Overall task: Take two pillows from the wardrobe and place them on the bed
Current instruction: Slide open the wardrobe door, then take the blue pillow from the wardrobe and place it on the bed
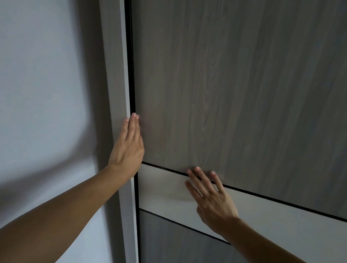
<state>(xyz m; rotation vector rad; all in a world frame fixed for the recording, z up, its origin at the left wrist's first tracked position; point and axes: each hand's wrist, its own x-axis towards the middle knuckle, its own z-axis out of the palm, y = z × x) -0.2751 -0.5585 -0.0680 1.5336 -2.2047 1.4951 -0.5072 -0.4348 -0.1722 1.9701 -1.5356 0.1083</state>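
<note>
A grey wood-grain wardrobe door (251, 86) fills most of the view and is closed. My left hand (127, 149) lies flat with fingers together along the door's left edge, fingertips at the dark gap beside the pale frame (119, 69). My right hand (210, 195) is spread flat on the pale horizontal band (288, 221) below the upper panel, fingertips reaching the dark seam. Neither hand holds anything. No pillows and no bed are in view.
A plain white wall (33, 68) runs along the left of the frame. Below the pale band is a second wood-grain panel (184, 260). No handle shows on the door.
</note>
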